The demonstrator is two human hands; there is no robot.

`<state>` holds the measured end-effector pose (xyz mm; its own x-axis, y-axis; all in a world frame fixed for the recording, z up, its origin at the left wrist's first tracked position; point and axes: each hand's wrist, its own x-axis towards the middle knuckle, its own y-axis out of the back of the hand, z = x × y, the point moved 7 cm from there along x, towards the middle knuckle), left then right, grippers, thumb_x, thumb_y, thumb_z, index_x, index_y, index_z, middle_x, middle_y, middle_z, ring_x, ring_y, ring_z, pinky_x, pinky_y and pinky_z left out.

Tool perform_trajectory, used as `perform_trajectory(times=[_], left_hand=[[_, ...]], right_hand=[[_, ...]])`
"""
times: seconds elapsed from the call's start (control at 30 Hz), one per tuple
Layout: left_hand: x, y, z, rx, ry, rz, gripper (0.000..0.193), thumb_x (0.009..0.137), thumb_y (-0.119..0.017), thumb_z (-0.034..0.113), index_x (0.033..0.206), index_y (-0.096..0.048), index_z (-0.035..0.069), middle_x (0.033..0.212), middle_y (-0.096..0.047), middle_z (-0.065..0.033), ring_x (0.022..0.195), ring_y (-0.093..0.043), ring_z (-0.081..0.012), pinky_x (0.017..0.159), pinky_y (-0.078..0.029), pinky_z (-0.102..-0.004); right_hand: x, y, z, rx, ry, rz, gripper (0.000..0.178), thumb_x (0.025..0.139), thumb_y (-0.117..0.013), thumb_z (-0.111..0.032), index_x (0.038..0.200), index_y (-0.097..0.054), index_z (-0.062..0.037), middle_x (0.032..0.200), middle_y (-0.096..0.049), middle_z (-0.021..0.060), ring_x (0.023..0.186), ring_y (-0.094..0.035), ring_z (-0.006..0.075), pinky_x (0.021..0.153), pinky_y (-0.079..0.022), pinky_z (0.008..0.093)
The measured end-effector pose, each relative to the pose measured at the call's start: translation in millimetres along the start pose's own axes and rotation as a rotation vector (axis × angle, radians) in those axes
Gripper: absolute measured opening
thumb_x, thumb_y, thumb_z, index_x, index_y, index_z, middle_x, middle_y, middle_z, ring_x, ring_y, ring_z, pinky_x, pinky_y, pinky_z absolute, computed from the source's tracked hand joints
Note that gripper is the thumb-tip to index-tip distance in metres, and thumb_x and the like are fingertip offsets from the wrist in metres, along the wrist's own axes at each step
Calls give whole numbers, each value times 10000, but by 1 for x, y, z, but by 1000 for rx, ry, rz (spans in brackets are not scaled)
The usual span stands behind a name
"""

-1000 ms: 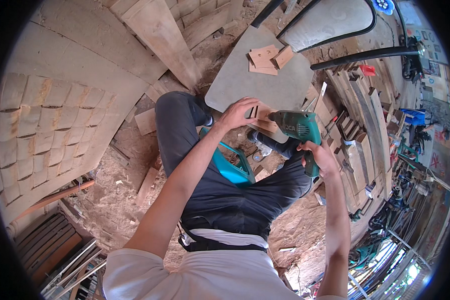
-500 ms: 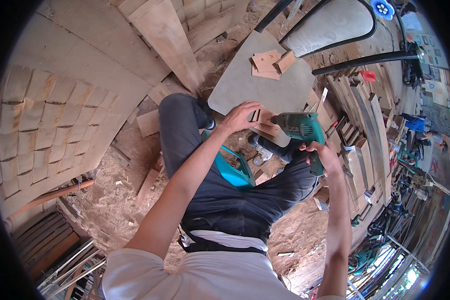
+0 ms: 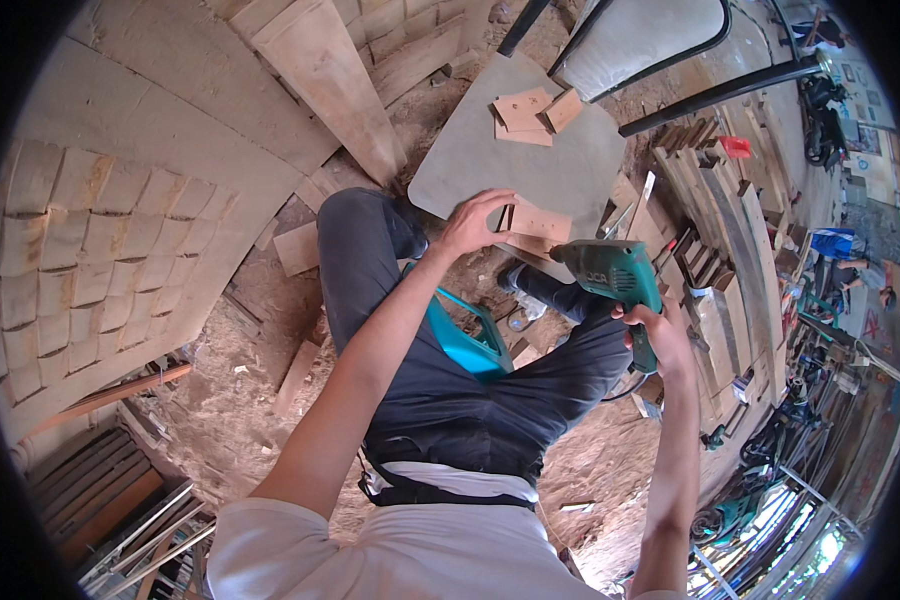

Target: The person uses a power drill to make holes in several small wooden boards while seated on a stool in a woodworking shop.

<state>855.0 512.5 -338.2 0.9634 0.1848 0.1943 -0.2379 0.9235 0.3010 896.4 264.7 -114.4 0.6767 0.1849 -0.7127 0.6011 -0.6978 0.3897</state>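
Note:
My right hand point(image 3: 658, 338) is wrapped round the handle of a green power drill point(image 3: 615, 275), whose nose points left. The drill's tip lies close to the near right side of a small wooden block point(image 3: 540, 224); whether it touches cannot be made out. At the block's left end, the fingers and thumb of my left hand point(image 3: 475, 222) grip it. The block rests at the near edge of a grey chair seat point(image 3: 530, 170). Farther back on that seat lie several thin wooden pieces point(image 3: 522, 113), some with small dark marks.
A teal plastic stool point(image 3: 467, 340) shows between my legs. Stacked timber point(image 3: 720, 220) stands to the right, with a red object point(image 3: 735, 147) on it. Large wooden panels point(image 3: 100, 220) lean at the left. The chair's black-framed backrest point(image 3: 660, 45) rises at the far side.
The drill has moved down and slightly right, off the block's top face toward its near side. More of the block's top now shows. My left hand keeps its grip.

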Motion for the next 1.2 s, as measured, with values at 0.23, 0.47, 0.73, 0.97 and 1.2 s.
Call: perform_trajectory(times=[0.23,0.47,0.73,0.97,1.2], left_hand=[[1,6,2,-166,67,56,556,668,-787,36,1203,-637,57,1066,-691,-71,1003,-664,-204,942,-511,-328],[2,10,-19,-279,148,208,571,686,-786,7,1230,-624,68,983,-700,-44,959,-661,-154,955,-503,-323],[2,2,-32,-414,189,149,612,729,-692,-72,1299,-529,79,1029,-675,-101,1025,-652,-197,960,-506,-338],[3,0,-22,-393,210,167,652,748,-647,-101,1354,-467,60,1096,-645,-123,1022,-649,-216,939,-515,-338],[4,-6,-35,-468,319,193,614,785,-707,-46,1345,-475,56,1154,-612,-123,1002,-648,-207,868,-537,-334]], right_hand=[[-12,1,11,45,32,20,265,730,-594,-87,933,-653,72,860,-676,113,581,-575,167,522,-476,292],[-16,-2,24,67,4,21,280,725,-584,-76,963,-648,58,861,-676,109,570,-571,159,517,-477,283],[-14,-2,36,94,-1,11,240,752,-607,-78,929,-660,75,866,-672,110,676,-612,162,533,-502,296],[-13,-6,42,99,-10,8,231,774,-604,-73,940,-659,78,864,-672,103,682,-614,156,524,-501,292],[-9,-22,41,94,21,17,245,744,-609,-69,945,-655,63,889,-677,102,650,-602,156,527,-493,286]])
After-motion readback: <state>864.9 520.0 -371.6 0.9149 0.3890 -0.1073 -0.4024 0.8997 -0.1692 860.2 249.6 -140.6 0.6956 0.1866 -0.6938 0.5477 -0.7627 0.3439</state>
